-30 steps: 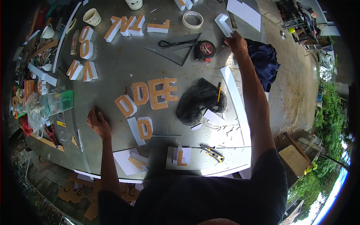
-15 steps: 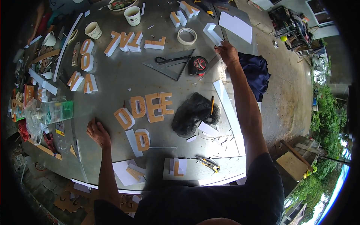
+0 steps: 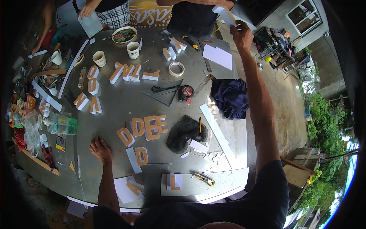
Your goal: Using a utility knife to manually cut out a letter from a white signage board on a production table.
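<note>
Grey table (image 3: 114, 110); right hand (image 3: 241, 35) pinches white strip (image 3: 228, 15).

White foam strip (image 3: 225, 14), tilted, raised above the table's far edge

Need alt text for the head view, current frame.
Seen from above, a person leans over a cluttered grey worktable, left hand flat beside orange-faced foam letters, right hand stretched to the far edge at a white foam piece. Cups, tape roll, scissors and a utility knife lie around.
</note>
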Demonstrator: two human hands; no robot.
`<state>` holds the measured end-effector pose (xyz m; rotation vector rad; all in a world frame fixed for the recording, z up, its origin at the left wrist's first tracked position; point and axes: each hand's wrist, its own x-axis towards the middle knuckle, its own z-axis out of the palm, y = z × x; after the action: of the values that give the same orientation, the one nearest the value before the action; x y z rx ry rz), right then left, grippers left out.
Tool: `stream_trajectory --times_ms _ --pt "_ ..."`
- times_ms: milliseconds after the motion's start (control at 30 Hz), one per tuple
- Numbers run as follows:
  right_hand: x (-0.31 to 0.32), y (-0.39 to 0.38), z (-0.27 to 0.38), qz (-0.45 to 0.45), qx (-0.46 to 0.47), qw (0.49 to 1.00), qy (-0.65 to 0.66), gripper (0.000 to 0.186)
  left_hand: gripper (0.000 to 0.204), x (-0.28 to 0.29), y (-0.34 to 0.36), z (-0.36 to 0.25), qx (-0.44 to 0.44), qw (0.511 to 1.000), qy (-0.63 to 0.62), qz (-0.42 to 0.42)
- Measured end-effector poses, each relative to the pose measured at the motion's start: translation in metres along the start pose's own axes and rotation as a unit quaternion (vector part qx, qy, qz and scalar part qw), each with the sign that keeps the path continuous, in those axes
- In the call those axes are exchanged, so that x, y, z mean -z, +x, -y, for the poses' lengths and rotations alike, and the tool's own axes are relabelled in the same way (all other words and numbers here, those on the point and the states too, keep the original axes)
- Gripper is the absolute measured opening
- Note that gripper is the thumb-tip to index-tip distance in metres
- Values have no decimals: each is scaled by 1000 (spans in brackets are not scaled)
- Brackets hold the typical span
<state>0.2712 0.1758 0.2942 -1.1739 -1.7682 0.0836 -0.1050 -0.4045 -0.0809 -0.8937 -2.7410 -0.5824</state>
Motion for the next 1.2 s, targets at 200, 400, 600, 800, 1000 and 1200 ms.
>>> stream_trajectory --times_ms 200,400,600,800,1000,1200 --pt "4 15 22 7 6 1000 -29 41 37 4 -1 1 13 1000 2 9" --pt "2 -15 3 29 -23 999 -38 40 37 4 -1 0 9 1000 2 9" --pt "-5 -47 7 85 -74 994 1 45 38 8 -4 2 19 999 21 21" --pt "-14 -61 -42 118 -366 738 555 42 38 6 -2 1 3 1000 17 16" --pt "-31 -114 -93 94 -435 575 687 22 38 8 -1 -1 17 999 28 30" --pt "-37 -146 -119 84 -483 562 666 28 38 7 1 -1 8 999 27 17"
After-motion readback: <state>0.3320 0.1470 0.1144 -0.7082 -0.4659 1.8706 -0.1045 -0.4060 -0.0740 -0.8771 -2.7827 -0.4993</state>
